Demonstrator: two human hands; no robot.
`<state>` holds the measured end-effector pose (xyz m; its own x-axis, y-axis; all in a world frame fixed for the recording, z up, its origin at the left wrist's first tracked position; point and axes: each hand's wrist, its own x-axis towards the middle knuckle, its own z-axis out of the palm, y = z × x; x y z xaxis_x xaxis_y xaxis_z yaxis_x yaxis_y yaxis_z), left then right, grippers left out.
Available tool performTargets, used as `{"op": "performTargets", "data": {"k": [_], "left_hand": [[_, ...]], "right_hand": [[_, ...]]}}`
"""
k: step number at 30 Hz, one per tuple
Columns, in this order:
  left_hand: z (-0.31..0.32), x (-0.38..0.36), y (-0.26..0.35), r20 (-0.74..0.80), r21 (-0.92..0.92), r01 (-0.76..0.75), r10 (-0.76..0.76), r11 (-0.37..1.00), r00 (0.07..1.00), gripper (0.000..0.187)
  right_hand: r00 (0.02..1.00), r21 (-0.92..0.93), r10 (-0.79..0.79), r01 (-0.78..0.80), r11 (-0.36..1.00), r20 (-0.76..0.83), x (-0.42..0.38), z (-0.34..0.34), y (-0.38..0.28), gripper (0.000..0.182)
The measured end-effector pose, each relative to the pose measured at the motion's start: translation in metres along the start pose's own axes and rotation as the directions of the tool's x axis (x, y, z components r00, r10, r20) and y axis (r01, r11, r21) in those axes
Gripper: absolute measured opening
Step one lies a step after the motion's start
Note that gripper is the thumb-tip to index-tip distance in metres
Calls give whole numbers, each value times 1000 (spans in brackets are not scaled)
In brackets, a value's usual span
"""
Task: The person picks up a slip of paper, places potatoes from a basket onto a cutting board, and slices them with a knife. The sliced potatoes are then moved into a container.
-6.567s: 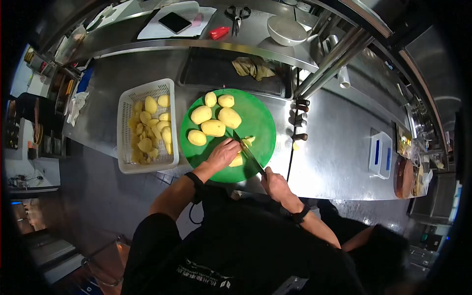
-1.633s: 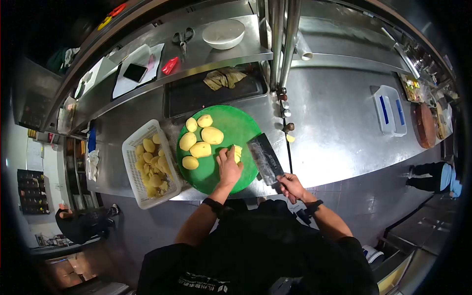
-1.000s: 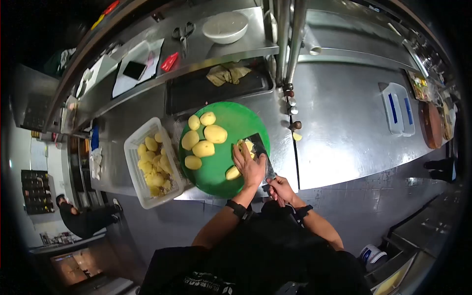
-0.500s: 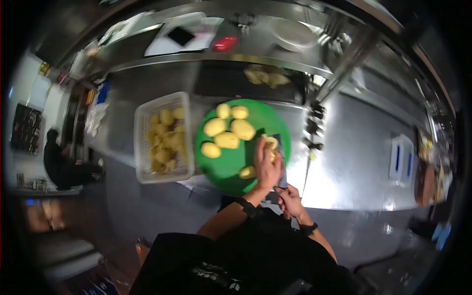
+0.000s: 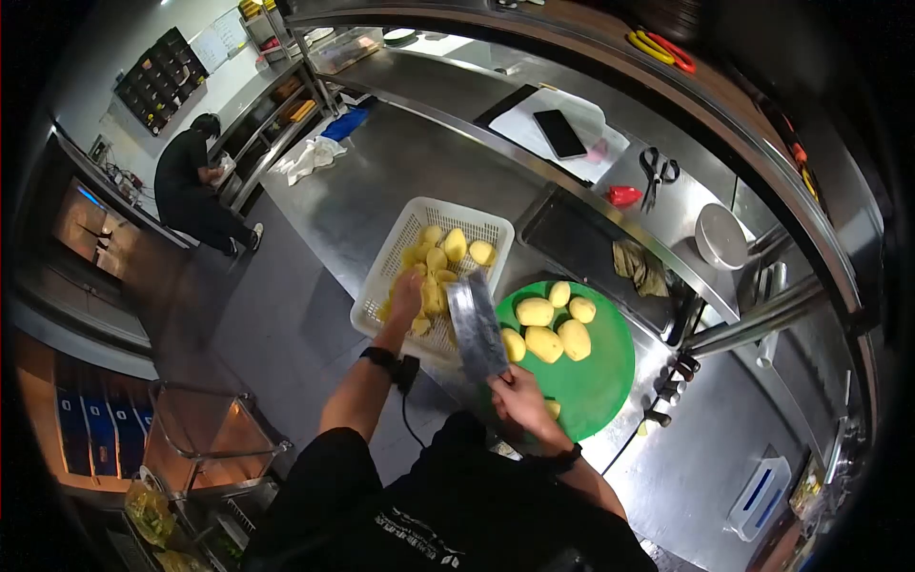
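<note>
Spanning steel counter | green board | basket | grey floor

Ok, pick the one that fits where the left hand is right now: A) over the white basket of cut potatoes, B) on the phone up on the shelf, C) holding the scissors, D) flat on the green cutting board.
A: the left hand reaches into the white basket among the cut potatoes, while the right hand holds the cleaver at the basket's edge.
</note>
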<state>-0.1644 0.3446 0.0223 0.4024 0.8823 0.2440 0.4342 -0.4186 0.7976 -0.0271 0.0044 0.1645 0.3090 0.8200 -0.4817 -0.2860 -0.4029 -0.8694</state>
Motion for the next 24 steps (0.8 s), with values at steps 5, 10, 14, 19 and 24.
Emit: {"op": "performTargets", "data": {"k": [5,10,14,19,24], "left_hand": [[-21,18,55,39,24,-13,12,1000,999,38],[54,-25,204,419,-177,-58,129,983,899,31],[153,-129,290,773,-350,-155,378,924,510,21],[263,-279,338,872,-482,-218,488,849,-29,27],[368,-371,294,782,-452,-702,624,550,-16,30]], "right_hand": [[989,139,21,0,990,-147,-25,-66,16,19],[894,225,63,43,973,-444,-121,-124,27,19],[707,293,75,191,937,-703,-204,-144,87,22],[387,419,297,284,862,-873,-302,-127,158,13],[163,489,463,383,784,-871,-370,-71,216,17]]}}
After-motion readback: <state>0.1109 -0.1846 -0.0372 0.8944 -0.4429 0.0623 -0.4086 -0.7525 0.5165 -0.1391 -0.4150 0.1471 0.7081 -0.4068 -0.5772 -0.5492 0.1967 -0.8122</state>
